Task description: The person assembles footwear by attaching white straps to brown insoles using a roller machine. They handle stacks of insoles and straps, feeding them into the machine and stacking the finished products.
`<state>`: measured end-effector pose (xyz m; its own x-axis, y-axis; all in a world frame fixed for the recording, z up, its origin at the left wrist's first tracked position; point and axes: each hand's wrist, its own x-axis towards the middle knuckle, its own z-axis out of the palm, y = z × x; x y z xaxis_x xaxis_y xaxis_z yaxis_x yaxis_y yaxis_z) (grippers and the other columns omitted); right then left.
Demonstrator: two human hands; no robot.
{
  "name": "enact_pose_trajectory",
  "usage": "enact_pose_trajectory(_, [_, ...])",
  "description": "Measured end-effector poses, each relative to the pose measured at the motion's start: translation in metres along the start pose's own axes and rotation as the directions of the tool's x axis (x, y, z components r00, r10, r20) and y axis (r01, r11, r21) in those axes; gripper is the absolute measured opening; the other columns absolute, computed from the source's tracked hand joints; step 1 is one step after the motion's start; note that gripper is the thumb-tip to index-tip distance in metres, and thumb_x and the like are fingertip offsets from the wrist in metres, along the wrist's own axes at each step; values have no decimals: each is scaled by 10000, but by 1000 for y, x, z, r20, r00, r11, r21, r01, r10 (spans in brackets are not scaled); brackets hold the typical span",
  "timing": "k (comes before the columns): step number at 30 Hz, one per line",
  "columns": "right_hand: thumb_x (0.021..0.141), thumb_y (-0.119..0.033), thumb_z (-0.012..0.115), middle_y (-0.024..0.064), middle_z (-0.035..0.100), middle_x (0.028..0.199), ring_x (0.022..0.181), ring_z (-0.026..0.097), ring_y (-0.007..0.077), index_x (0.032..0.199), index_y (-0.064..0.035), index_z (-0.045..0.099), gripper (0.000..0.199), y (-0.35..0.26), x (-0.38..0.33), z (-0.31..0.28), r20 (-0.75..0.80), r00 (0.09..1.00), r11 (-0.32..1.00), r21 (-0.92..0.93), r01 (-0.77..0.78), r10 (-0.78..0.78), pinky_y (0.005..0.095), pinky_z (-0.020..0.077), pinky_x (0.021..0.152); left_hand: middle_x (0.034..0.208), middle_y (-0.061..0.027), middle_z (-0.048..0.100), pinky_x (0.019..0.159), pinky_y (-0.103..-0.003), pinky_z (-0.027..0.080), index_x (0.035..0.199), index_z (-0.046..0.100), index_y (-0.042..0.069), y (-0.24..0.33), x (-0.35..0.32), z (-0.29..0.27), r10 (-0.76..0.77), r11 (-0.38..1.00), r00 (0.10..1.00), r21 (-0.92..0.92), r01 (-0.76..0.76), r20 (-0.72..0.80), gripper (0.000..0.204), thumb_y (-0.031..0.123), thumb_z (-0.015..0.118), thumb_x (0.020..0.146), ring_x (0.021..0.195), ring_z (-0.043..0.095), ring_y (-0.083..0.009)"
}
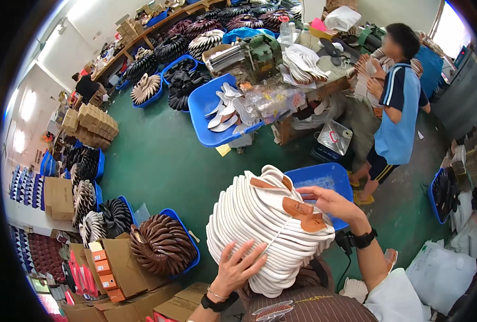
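A thick, fanned bundle of white insoles (pixel 249 225) is in front of me, close against my brown striped apron. A thin pale string crosses it, and a few insoles at its upper right show brown heel patches (pixel 297 209). My left hand (pixel 242 269) is pressed to the near-left side of the bundle with its fingers spread, holding it steady. On the far right, my right hand (pixel 330 203) has its fingers stretched out by the brown patches. Its fingertips are beside the bundle's upper edge; whether they touch it I cannot tell.
A blue tub (pixel 345 180) is on the green floor just beyond the bundle. Another blue tub (pixel 201 115) holds loose insoles beside a workbench with a green machine (pixel 262 56). At the right another person (pixel 399 115) handles a similar bundle. Cardboard boxes (pixel 128 265) stand at left.
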<state>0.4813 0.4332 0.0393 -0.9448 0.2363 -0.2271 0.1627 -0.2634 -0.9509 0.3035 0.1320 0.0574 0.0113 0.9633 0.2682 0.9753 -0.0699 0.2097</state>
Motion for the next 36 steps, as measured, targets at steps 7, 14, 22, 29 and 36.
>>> enact_pose_trajectory(7, [829, -266, 736, 154, 617, 1146, 1067, 605, 260, 1175, -13, 617, 445, -31, 80, 18, -163, 971, 763, -646, 27, -172, 333, 474, 910, 1421, 102, 490, 1186, -433, 157, 1245, 540, 294, -60, 27, 13, 41, 986, 996, 160, -53, 80, 331, 243, 502, 921, 1358, 384, -144])
enact_pose_trajectory(14, [797, -378, 725, 171, 593, 1170, 1055, 577, 346, 1153, 11, 566, 551, -27, 188, 46, -331, 857, 624, -782, -14, -396, 403, 477, 874, 1439, 89, 470, 1170, -431, 159, 1242, 551, 275, -161, 90, 20, 151, 966, 979, 190, -176, 140, 336, 264, 516, 908, 1358, 379, -149])
enact_pose_trajectory(22, [629, -587, 792, 290, 444, 1334, 1198, 469, 414, 1388, 99, 296, 1137, -49, 280, 14, -312, 926, 579, -804, -139, -211, 463, 363, 1028, 1354, 39, 516, 1028, -392, 320, 1281, 537, 215, -259, 178, 12, 347, 925, 918, 89, -368, 195, 398, 233, 519, 884, 1283, 447, -147])
enact_pose_trajectory(29, [528, -576, 852, 322, 361, 1408, 1298, 386, 444, 1458, 91, 155, 1339, -44, 308, -22, -368, 922, 741, -652, -161, -123, 445, 314, 1087, 1286, 14, 527, 984, -375, 351, 1316, 524, 169, -293, 216, 18, 469, 881, 869, -21, -472, 161, 446, 211, 517, 872, 1250, 471, -145])
enact_pose_trajectory(36, [589, -405, 848, 286, 354, 1447, 1353, 359, 378, 1478, 55, 156, 1217, -52, 315, -39, -508, 861, 842, -449, -299, 34, 421, 257, 1137, 1246, -19, 527, 981, -354, 375, 1330, 518, 151, -307, 254, 29, 545, 836, 818, -44, -547, 184, 477, 196, 524, 855, 1230, 469, -152])
